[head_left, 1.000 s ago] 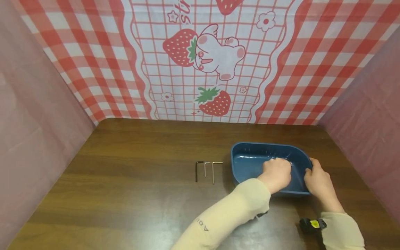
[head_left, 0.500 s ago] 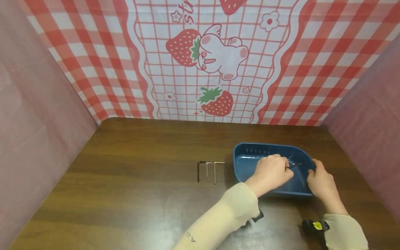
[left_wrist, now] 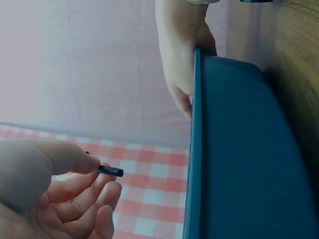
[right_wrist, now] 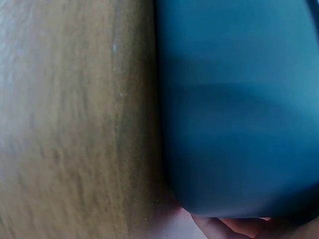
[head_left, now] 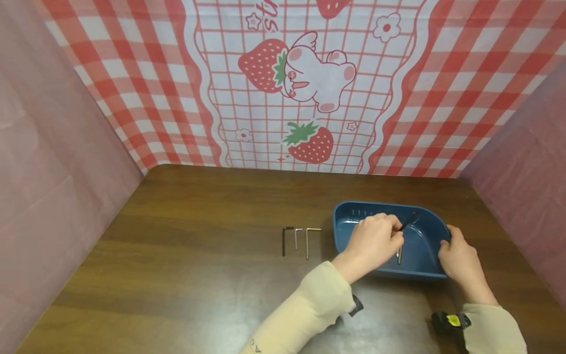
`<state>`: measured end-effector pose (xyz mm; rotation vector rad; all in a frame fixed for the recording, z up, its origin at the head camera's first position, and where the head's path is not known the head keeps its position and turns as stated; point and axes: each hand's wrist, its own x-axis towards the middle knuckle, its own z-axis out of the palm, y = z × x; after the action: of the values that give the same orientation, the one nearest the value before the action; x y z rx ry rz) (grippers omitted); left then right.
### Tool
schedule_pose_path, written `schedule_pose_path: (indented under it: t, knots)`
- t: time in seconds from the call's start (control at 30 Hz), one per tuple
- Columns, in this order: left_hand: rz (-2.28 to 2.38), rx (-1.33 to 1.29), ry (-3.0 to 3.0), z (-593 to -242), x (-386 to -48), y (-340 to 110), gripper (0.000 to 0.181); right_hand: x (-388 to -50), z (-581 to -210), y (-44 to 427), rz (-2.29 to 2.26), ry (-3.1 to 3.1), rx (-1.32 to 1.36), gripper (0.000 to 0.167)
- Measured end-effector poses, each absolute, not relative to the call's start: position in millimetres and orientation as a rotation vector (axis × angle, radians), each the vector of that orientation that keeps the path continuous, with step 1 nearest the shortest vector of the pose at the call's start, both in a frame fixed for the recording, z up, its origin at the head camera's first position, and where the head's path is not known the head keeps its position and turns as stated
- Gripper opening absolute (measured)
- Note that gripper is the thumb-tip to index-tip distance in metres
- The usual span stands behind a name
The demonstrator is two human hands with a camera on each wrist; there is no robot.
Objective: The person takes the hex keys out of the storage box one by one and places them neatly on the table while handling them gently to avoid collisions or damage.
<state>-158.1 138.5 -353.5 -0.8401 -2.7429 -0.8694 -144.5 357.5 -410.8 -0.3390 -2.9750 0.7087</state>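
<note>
My left hand point(head_left: 370, 241) is over the blue plastic bin point(head_left: 431, 274), pinching a black hex key point(left_wrist: 110, 171) between thumb and fingertips. The key's far end points up and right in the head view. Below the fingers, a silver hex key point(head_left: 400, 255) shows inside the bin, partly hidden by the hand. My right hand point(head_left: 462, 258) grips the bin's right rim, thumb on the inner side. On the table left of the bin lie a black hex key point(head_left: 284, 242), a small silver hex key point(head_left: 296, 238) and a longer silver hex key point(head_left: 307, 243), side by side.
The brown wooden table point(head_left: 199, 285) carries the bin at its right side. A red-and-white checked cloth point(head_left: 177, 98) with strawberries hangs behind. Pink cloth point(head_left: 57, 162) closes off both sides.
My left hand has come up from deep in the bin and moved a little left, bringing the black hex key into sight. The right hand stays on the rim.
</note>
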Motion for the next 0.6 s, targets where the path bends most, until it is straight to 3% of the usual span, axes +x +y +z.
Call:
schedule_pose_path:
  t: [0.6]
  knots:
    - [-1.045,-0.759,-2.674,-361.2,-163.3,98.4,0.006,-145.5,-410.8,357.3,0.723,-2.984,-0.336,0.045]
